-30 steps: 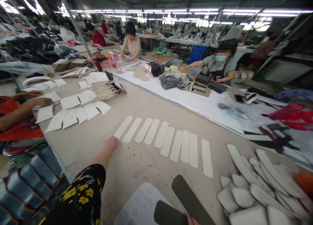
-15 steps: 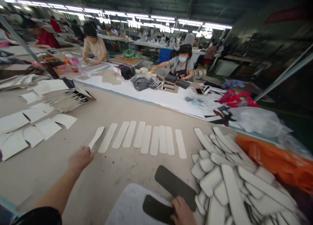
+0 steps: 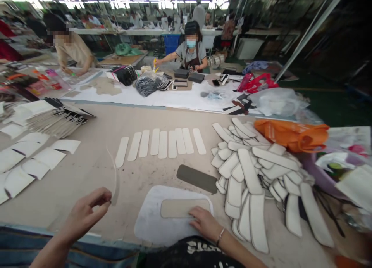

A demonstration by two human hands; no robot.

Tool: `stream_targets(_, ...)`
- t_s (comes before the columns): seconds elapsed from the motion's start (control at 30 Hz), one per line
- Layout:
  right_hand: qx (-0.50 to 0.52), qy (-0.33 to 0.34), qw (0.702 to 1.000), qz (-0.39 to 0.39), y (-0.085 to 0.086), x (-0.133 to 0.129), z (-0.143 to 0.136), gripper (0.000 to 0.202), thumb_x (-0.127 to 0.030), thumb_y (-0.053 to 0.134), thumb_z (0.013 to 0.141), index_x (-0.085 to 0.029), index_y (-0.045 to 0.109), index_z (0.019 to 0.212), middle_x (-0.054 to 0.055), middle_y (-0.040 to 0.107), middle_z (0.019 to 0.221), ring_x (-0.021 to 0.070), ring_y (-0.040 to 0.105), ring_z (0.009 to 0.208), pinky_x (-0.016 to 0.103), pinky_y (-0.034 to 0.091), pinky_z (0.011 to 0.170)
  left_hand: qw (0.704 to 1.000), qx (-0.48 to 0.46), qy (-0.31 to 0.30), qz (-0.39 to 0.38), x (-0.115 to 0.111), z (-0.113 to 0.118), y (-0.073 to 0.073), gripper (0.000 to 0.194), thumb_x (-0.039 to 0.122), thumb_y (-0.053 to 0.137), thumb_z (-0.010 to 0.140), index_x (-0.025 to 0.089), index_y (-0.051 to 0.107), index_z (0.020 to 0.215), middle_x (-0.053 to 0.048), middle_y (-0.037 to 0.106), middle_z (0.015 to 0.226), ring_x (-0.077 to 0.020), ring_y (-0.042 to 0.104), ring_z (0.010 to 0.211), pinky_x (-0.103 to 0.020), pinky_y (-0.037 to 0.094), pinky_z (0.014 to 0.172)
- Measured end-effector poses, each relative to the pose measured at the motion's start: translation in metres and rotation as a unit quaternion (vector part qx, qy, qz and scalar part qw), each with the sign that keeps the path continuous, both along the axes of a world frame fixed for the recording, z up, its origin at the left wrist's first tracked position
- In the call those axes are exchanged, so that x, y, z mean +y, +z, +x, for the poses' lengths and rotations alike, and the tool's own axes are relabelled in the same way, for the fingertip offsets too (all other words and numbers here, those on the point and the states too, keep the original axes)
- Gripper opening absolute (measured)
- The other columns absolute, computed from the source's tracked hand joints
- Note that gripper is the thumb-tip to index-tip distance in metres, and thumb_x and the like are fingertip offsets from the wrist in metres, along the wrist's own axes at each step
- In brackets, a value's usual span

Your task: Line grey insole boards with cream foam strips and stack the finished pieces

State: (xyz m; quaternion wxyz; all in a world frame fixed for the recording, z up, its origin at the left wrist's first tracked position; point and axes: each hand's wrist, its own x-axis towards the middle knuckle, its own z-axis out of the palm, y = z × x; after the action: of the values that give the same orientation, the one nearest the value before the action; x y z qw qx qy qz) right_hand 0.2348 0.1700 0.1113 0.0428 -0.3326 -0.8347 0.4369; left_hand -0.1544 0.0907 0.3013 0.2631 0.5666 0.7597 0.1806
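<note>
My left hand (image 3: 94,208) pinches a thin white strip (image 3: 114,175) near its lower end; the strip stands up edge-on above the table. The fingers of my right hand (image 3: 203,221) lie fairly flat over the right end of a beige rounded panel (image 3: 177,208). That panel rests pale side up on a white pad (image 3: 148,221). A dark grey rounded panel (image 3: 197,178) lies just beyond the pad. Farther back, several white rounded strips (image 3: 155,142) form a row, some overlapping.
To the right is a heap of pale dark-edged panels (image 3: 250,171), with an orange bag (image 3: 290,134) behind it. White cut pieces (image 3: 49,159) and a fanned stack (image 3: 55,120) lie left. Across the white-covered table (image 3: 162,99), a masked co-worker (image 3: 192,51) handles dark pieces.
My left hand has drawn the end strip out of the row towards me. Under my right hand, a pale panel face now shows where a dark one was. The view has turned.
</note>
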Motion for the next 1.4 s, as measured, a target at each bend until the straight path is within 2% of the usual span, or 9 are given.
stream_targets(0.13,0.067,-0.19,0.97,-0.138,0.001,0.01,0.006,0.027,-0.032,0.046,0.083,-0.017,0.061,0.099,0.006,0.063,0.087,0.0187,0.056,0.083,0.031,0.044,0.077,0.984,-0.142,-0.101,-0.031,0.001,0.043,0.01,0.015,0.03,0.042,0.078,0.019,0.04,0.067,0.001,0.042,0.066,-0.0121,0.042,0.063,-0.021,0.036,0.058)
stream_targets(0.27,0.153,-0.291,0.885,-0.329,0.013,0.02,0.004,0.047,-0.049,0.049,0.08,-0.02,0.055,0.116,0.009,0.061,0.108,0.0212,0.057,0.094,0.035,0.046,0.079,0.955,-0.207,-0.208,-0.048,0.01,0.078,0.003,0.007,0.022,0.043,0.074,0.018,0.04,0.069,0.001,0.042,0.069,-0.0122,0.041,0.066,-0.023,0.035,0.061)
stream_targets(0.47,0.221,-0.316,0.81,-0.442,0.024,0.021,0.002,0.056,-0.055,0.059,0.071,-0.025,0.054,0.118,0.008,0.046,0.13,0.0209,0.054,0.103,0.036,0.044,0.083,0.909,-0.247,-0.321,-0.101,0.033,0.12,-0.001,0.007,0.011,0.044,0.067,0.018,0.041,0.066,0.001,0.044,0.069,-0.012,0.042,0.067,-0.023,0.034,0.063)
stream_targets(0.67,0.269,-0.307,0.79,-0.457,0.023,0.026,0.005,0.055,-0.054,0.06,0.072,-0.029,0.051,0.12,0.006,0.046,0.131,0.0173,0.054,0.1,0.032,0.043,0.08,0.872,-0.265,-0.374,-0.174,0.047,0.142,0.001,0.015,0.004,0.042,0.055,0.017,0.043,0.063,0.003,0.043,0.064,-0.0106,0.041,0.065,-0.022,0.033,0.062)
stream_targets(0.77,0.274,-0.268,0.808,-0.447,0.03,0.024,0.009,0.047,-0.05,0.061,0.073,-0.026,0.057,0.113,0.005,0.057,0.116,0.0154,0.056,0.091,0.029,0.044,0.076,0.859,-0.298,-0.348,-0.228,0.049,0.143,-0.006,0.015,0.006,0.041,0.052,0.017,0.043,0.062,0.003,0.041,0.061,-0.0098,0.039,0.059,-0.021,0.032,0.054)
stream_targets(0.87,0.264,-0.249,0.838,-0.408,0.035,0.017,0.02,0.034,-0.045,0.064,0.071,-0.019,0.064,0.094,0.003,0.064,0.091,0.0135,0.056,0.079,0.027,0.043,0.07,0.844,-0.349,-0.289,-0.287,0.05,0.137,-0.022,0.01,0.012,0.043,0.055,0.017,0.044,0.063,0.005,0.038,0.056,-0.0087,0.037,0.052,-0.021,0.032,0.048)
stream_targets(1.0,0.231,-0.295,0.84,-0.393,0.023,0.002,0.045,0.027,-0.037,0.065,0.068,-0.016,0.061,0.084,-0.001,0.059,0.073,0.01,0.052,0.063,0.024,0.043,0.06,0.856,-0.344,-0.215,-0.32,0.051,0.122,-0.052,0.006,0.018,0.046,0.058,0.018,0.043,0.063,0.005,0.038,0.054,-0.0091,0.041,0.05,-0.021,0.033,0.048)
stream_targets(1.2,0.062,-0.4,0.88,-0.248,-0.018,-0.013,0.066,0.021,-0.034,0.049,0.075,-0.018,0.055,0.088,-0.002,0.056,0.063,0.0127,0.053,0.058,0.025,0.044,0.054,0.918,-0.21,-0.128,-0.31,0.054,0.113,-0.118,0.007,0.024,0.044,0.06,0.019,0.04,0.059,0.006,0.04,0.046,-0.0092,0.039,0.045,-0.021,0.03,0.046)
stream_targets(1.4,-0.009,-0.421,0.892,-0.166,-0.026,-0.005,0.054,0.019,-0.028,0.05,0.075,-0.019,0.055,0.091,-0.001,0.061,0.067,0.0158,0.058,0.064,0.026,0.042,0.063,0.931,-0.141,-0.091,-0.323,0.062,0.117,-0.166,0.006,0.022,0.042,0.06,0.018,0.043,0.056,0.004,0.043,0.043,-0.0102,0.04,0.041,-0.022,0.032,0.043)
